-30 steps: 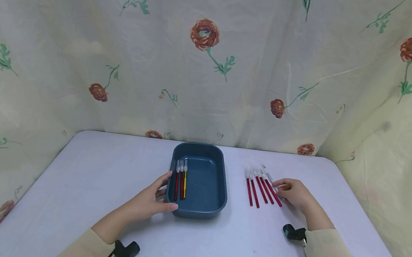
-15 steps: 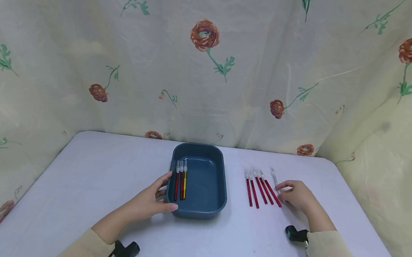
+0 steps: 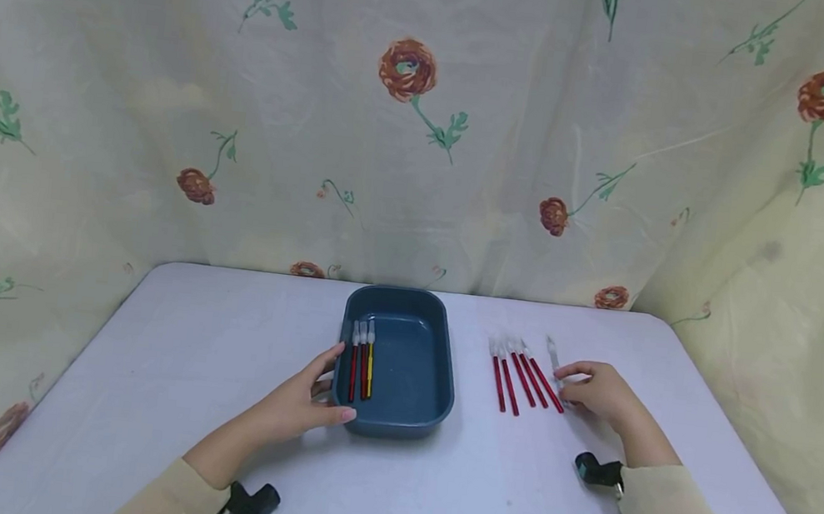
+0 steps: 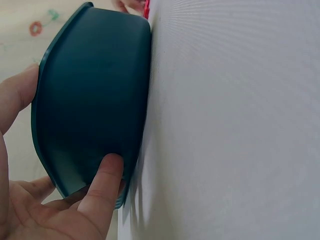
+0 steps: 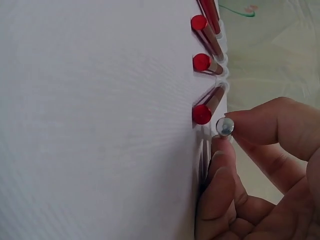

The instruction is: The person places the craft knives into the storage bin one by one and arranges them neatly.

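A dark blue tray [image 3: 411, 366] is held at its near left corner by my left hand [image 3: 298, 404]. In the left wrist view, the thumb and fingers lie about the rim and outer wall of the tray [image 4: 95, 95]. My right hand [image 3: 597, 391] pinches a silver pen [image 3: 552, 352] with a clear cap between thumb and fingers, just right of the red pens [image 3: 515, 388]. The right wrist view shows the round silver end of the pen [image 5: 225, 126] between the fingertips. Inside the tray, along its left wall, lie red and yellow pens [image 3: 362, 369].
White cloth covers the table [image 3: 509, 485]. A flowered curtain [image 3: 500, 132] hangs behind it and along the sides. Several red pens with pale caps lie fanned out right of the tray, the nearest red pen end [image 5: 202, 114] close to my right fingers.
My right hand has shifted slightly right with the silver pen, which has come away from the red pens and turned more upright in the head view. The left hand and tray have stayed put.
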Demonstrator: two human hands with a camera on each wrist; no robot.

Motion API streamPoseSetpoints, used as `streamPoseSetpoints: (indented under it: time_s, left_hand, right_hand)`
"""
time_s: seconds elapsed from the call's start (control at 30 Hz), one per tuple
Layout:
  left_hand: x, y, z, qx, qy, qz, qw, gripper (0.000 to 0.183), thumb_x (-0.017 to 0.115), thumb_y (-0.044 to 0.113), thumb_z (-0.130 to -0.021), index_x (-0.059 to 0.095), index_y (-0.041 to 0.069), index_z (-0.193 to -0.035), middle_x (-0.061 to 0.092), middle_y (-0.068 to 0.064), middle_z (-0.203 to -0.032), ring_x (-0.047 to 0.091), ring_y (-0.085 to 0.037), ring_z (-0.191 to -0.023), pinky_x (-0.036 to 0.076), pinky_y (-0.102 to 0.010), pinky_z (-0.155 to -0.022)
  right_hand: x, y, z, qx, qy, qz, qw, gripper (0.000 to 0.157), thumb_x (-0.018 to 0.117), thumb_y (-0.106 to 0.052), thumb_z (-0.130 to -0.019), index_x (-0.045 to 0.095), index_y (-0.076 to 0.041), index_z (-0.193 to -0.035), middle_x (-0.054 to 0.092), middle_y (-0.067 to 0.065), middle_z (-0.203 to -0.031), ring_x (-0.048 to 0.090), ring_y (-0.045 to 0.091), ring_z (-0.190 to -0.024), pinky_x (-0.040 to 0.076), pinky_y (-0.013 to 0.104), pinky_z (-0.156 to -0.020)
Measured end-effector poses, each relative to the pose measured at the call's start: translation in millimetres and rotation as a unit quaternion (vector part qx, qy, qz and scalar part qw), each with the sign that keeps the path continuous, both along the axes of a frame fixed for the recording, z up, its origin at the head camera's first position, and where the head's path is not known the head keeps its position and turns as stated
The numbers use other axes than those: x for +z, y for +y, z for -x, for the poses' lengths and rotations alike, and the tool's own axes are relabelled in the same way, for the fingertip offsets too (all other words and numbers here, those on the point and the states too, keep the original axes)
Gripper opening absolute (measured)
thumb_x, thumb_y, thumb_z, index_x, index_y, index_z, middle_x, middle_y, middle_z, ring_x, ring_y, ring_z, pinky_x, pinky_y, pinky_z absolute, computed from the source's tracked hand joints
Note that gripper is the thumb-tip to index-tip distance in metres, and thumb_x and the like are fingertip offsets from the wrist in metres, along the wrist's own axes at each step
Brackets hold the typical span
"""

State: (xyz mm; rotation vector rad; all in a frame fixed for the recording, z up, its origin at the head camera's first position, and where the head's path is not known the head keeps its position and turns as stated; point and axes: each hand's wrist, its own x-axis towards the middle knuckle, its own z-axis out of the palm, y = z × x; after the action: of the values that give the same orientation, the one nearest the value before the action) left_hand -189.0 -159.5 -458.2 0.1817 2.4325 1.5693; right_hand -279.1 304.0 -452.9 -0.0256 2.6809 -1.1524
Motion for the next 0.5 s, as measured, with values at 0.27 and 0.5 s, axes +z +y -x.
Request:
streamPoseSetpoints:
  time_s: [0.27,0.5]
  left_hand:
    - [0.5,0.2,-0.1,-0.001,0.000,-0.005,1.0000,0.104,0.085,0.032,-0.082,0.019,0.026,-0.161,0.025,-0.015,-0.163,0.036,-0.041,-0.143,0.043,-0.051,-0.107]
    - [0.0,0.0,0.7,-0.003,0.002,-0.004,1.0000,0.104,0.085,0.032,-0.082,0.019,0.025,-0.161,0.025,-0.016,-0.162,0.036,-0.041,-0.143,0.044,-0.050,-0.106]
  right_hand:
    - [2.4,-1.6,-3.7,-0.016,-0.023,0.058,0.998,0.040,0.069,-0.005,-0.086,0.063,0.006,-0.123,0.062,0.004,-0.081,0.055,0.017,-0.070,0.049,0.030,-0.063]
    - [15.2,-6.4,-11.1,-0.016,-0.029,0.132,0.991,0.045,0.067,-0.009,-0.091,0.057,0.008,-0.132,0.059,0.004,-0.094,0.056,0.012,-0.079,0.053,0.028,-0.070]
